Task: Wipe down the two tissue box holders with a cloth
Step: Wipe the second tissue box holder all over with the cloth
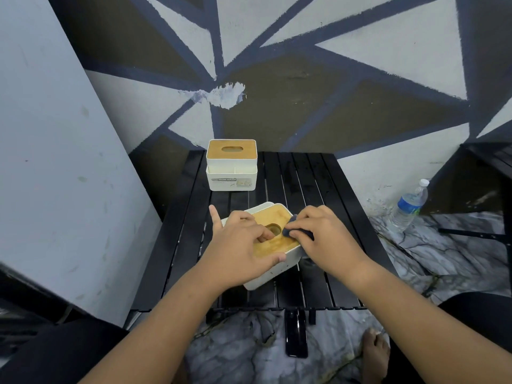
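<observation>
near tissue box holder [270, 249] at table [304, 184] front, set askew, wood lid up | my L hand [241, 241] holds it, fingers curled at lid slot, thumb on near edge | my R hand [324, 236] pinches dark cloth [288, 231] on lid by slot | 2nd tissue box holder [232, 164] upright at far edge | water bottle [410, 206] on floor, right

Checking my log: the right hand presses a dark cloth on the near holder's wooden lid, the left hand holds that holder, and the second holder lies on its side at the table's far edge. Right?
Not quite: the head view shows the second holder standing upright at the far edge of the table. The right hand, dark cloth, left hand and near holder are as stated.
</observation>
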A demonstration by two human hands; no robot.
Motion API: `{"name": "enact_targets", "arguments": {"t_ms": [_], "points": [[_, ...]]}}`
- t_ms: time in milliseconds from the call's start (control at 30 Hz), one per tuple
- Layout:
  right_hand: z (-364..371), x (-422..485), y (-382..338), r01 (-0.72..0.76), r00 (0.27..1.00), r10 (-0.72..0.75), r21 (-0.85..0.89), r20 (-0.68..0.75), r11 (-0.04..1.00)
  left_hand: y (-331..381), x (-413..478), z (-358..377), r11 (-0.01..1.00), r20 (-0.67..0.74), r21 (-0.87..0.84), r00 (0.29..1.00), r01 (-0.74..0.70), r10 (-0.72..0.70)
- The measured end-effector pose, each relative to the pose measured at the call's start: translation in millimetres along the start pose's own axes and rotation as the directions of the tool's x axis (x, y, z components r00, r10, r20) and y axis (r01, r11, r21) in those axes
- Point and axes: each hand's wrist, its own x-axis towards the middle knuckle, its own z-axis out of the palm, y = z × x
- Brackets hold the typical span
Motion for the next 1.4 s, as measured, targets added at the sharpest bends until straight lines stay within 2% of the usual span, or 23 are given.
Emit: {"name": "enact_targets", "arguments": {"t_ms": [67,167,267,367,467,533,667,867,967,1100,1300,1400], "points": [[2.3,8.0,1.1,0.019,1.000,-0.019,-0.023,-0.017,1.000,-8.4,-4.9,-10.4,0.997,0.040,-0.063,0.998,-0.043,0.045],[-2.2,11.5,5.2,0.061,0.998,-0.061,0.003,0.012,0.998,-25.1,-15.6,-25.9,0.991,0.136,-0.049,0.983,-0.121,0.126],[-6.2,14.5,5.9,0.020,0.999,-0.022,0.059,0.036,0.998,-33.3,-17.6,-30.5,0.989,0.186,-0.043,0.972,-0.141,0.146],[-4.4,9.1,-3.8,-0.012,0.999,0.008,0.099,0.049,0.995,-30.3,-14.7,-26.3,0.991,0.163,-0.046,0.977,-0.128,0.134],[-1.5,-3.8,-16.0,0.059,0.993,-0.070,0.104,0.100,0.993,-25.2,-14.3,-18.7,0.989,0.105,0.002,0.983,-0.151,0.150],[-1.8,1.5,-12.0,0.072,0.993,-0.080,0.092,0.085,0.993,-21.3,-15.1,-15.0,0.990,0.090,-0.006,0.986,-0.140,0.140],[-6.2,25.4,5.0,-0.056,0.998,0.054,0.048,0.034,0.997,-19.3,-15.7,-12.3,0.993,0.087,-0.058,0.991,-0.099,0.104],[-3.0,-18.9,-22.2,0.095,0.987,-0.110,0.125,0.119,0.988,-18.6,-16.8,-6.4,0.995,0.029,-0.030,0.995,-0.095,0.096],[-3.6,-0.4,-10.3,0.096,0.992,-0.104,0.111,0.073,0.989,-16.5,-11.2,-3.5,0.994,0.000,-0.073,0.997,-0.078,0.078],[-6.0,24.9,3.6,-0.015,0.999,0.012,0.075,0.046,0.997,-13.9,-4.9,-3.3,0.997,0.017,-0.049,0.998,-0.056,0.057],[-9.6,-28.4,-24.0,0.112,0.978,-0.136,0.151,0.156,0.982,-12.4,-6.8,1.8,0.999,-0.050,0.002,0.997,-0.053,0.053],[-8.6,-10.7,-8.4,0.112,0.986,-0.126,0.122,0.111,0.986,-8.2,-4.8,2.7,0.997,-0.020,-0.079,1.000,-0.026,0.024]]}}
